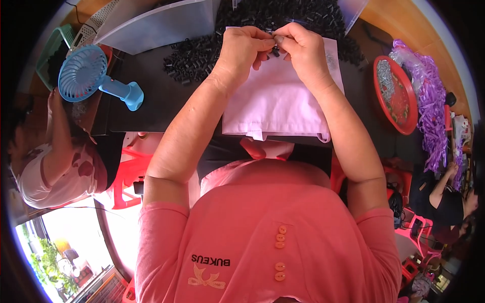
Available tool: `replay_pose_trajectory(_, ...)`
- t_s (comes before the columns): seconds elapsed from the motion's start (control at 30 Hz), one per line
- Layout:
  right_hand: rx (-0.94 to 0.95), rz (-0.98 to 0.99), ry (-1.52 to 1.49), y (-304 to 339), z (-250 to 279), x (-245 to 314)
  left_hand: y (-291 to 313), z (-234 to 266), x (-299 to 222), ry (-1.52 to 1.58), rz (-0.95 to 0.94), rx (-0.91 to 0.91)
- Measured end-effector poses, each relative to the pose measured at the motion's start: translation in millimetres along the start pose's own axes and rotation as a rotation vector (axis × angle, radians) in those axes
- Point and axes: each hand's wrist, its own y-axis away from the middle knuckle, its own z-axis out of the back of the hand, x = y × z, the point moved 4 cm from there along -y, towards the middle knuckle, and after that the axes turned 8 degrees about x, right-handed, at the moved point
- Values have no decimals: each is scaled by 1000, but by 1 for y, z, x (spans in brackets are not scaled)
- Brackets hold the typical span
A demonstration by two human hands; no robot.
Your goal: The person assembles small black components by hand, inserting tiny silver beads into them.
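Pink cloth flat on the dark counter, its near edge, with a small loop, hanging just past the counter's rim. Both bare hands over the cloth's far part, fingertips meeting. Left hand: thumb and forefinger pinched on a small black piece. Right hand: likewise pinched at the same piece, thumb tip against the left fingers. Piece partly hidden by fingers; exact shape cannot be told. It sits above the cloth's far edge, near the middle. Greyish patch on the cloth's far right part, too small to make out.

Beyond the cloth: heap of short black tubes, spilling round to its left. Translucent panel left of the cloth, farther back. Well left of it: blue fan, then a seated person. Right of the cloth: red tray with small silvery bits; farther right, bunched purple strips.
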Motion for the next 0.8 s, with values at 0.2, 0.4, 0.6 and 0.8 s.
replay_pose_trajectory(0.2, 29, -36, -81, 4, -8, 1, -2, 8, 4, 67, 17, -40)
replay_pose_trajectory(0.4, -113, 247, 364, 6, -17, 5, -6, 7, 9, 100, 5, -3)
replay_pose_trajectory(0.6, -260, 405, 525, 8, -10, 8, -7, 5, 10, 225, 14, 37)
replay_pose_trajectory(0.8, -265, 509, 575, 10, -3, 17, -7, 1, 10, 339, 22, 147)
